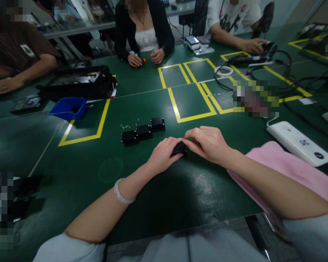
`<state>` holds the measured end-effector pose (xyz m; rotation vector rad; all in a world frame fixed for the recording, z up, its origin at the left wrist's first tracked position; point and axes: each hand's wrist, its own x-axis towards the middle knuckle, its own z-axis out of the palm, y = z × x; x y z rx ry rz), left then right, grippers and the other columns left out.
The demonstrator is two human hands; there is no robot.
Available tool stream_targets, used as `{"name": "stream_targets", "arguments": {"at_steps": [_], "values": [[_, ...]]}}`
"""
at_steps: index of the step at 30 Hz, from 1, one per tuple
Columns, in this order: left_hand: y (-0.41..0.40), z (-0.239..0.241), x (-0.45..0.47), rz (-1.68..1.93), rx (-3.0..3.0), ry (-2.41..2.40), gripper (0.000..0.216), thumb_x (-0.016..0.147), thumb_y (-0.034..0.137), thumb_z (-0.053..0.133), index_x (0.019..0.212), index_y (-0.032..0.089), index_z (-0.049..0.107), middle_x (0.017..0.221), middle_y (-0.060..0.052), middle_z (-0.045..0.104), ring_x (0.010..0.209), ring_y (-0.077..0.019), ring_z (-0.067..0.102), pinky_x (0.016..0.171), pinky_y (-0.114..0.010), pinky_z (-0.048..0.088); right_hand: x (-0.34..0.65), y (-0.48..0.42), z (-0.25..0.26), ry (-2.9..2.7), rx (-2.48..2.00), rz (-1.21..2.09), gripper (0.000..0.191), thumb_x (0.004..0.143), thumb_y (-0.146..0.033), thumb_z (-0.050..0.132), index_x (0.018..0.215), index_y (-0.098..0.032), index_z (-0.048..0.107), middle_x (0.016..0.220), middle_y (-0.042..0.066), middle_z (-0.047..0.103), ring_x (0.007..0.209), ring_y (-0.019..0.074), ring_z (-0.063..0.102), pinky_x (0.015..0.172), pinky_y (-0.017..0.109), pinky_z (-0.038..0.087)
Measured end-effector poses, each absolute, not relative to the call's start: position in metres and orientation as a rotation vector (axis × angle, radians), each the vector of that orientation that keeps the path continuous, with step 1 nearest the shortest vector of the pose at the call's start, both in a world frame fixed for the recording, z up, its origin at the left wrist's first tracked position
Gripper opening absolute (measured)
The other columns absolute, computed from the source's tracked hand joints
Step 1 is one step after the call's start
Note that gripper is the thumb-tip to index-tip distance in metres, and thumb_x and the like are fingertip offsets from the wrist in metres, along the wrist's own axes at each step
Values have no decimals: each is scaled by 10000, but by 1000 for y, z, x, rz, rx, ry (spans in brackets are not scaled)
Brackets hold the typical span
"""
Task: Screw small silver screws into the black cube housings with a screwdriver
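My left hand (pixel 164 154), with a pale bangle on its wrist, is closed around a small black box (pixel 179 148) on the table. The fingers of my right hand (pixel 209 143) are pinched together at the box's upper right corner; what lies between the fingertips is too small to make out. Up and left of my hands, three similar black boxes (pixel 144 131) sit in a slanting row. Several tiny screws (pixel 125 126) lie loose behind that row.
A blue bin (pixel 68 108) and a large black housing (pixel 79 82) stand at the left. Yellow tape (pixel 196 118) marks rectangles on the green table. A white power strip (pixel 299 143) and pink cloth (pixel 270 156) lie to the right, cables (pixel 289 72) beyond. Several people sit across the table.
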<state>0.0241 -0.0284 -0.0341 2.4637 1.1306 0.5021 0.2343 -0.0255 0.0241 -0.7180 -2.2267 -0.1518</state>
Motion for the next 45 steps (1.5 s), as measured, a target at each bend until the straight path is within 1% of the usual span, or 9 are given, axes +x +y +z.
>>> {"name": "stream_targets", "arguments": {"at_steps": [4, 10, 16, 22, 28, 33, 40, 43, 45], "values": [[-29, -34, 25, 506, 2460, 1130, 402, 965, 363, 580, 1327, 211, 489, 1201, -83, 614, 1073, -263, 572, 904, -411, 478, 233, -26, 23, -2227, -680, -118, 150, 959, -151, 462, 1017, -153, 601, 773, 18, 720, 626, 134, 627, 640, 262, 434], [-28, -37, 24, 508, 2477, 1129, 428, 961, 363, 585, 1349, 223, 471, 1212, -86, 607, 1086, -266, 568, 917, -416, 476, 235, -25, 23, -2239, -706, -142, 235, 1020, -305, 478, 881, -169, 610, 658, -2, 676, 552, 124, 581, 589, 263, 399], [-28, -37, 24, 498, 2473, 1141, 422, 954, 360, 596, 1333, 216, 481, 1203, -86, 611, 1082, -269, 568, 906, -415, 474, 234, -25, 24, -2221, -701, -137, 209, 993, -158, 405, 971, -151, 613, 749, 24, 716, 641, 143, 641, 639, 263, 431], [-28, -35, 24, 499, 2474, 1119, 427, 957, 347, 590, 1345, 210, 475, 1222, -91, 605, 1094, -270, 565, 923, -420, 472, 236, -25, 25, -2255, -732, -127, 281, 1032, -334, 459, 855, -172, 605, 652, 7, 666, 541, 130, 567, 583, 267, 390], [-28, -34, 24, 497, 2468, 1131, 432, 955, 356, 591, 1346, 215, 472, 1226, -85, 608, 1081, -267, 569, 915, -419, 477, 236, -24, 24, -2224, -745, -62, 200, 976, -147, 410, 1006, -154, 607, 814, 45, 728, 692, 158, 658, 660, 274, 434], [-28, -36, 24, 504, 2467, 1122, 419, 957, 360, 580, 1341, 224, 480, 1216, -90, 604, 1093, -272, 570, 935, -432, 480, 237, -25, 26, -2274, -753, -96, 260, 1029, -322, 442, 892, -177, 608, 692, 13, 686, 573, 140, 595, 600, 271, 402], [-28, -34, 24, 499, 2465, 1119, 442, 954, 357, 585, 1356, 216, 469, 1231, -90, 609, 1095, -270, 564, 933, -429, 477, 237, -21, 20, -2204, -762, -143, 217, 969, -116, 393, 1015, -150, 602, 767, 36, 710, 641, 155, 632, 630, 273, 422], [-29, -34, 24, 502, 2471, 1115, 438, 957, 353, 583, 1355, 209, 471, 1223, -93, 608, 1097, -269, 562, 935, -426, 475, 238, -21, 21, -2224, -756, -128, 208, 996, -164, 398, 980, -165, 606, 802, 37, 718, 641, 145, 618, 637, 268, 422], [-29, -34, 24, 497, 2477, 1122, 438, 957, 355, 585, 1353, 205, 473, 1216, -95, 608, 1093, -269, 564, 930, -423, 476, 239, -21, 22, -2235, -765, -145, 222, 1017, -235, 424, 903, -177, 605, 722, 17, 688, 590, 136, 583, 605, 265, 400]]}}
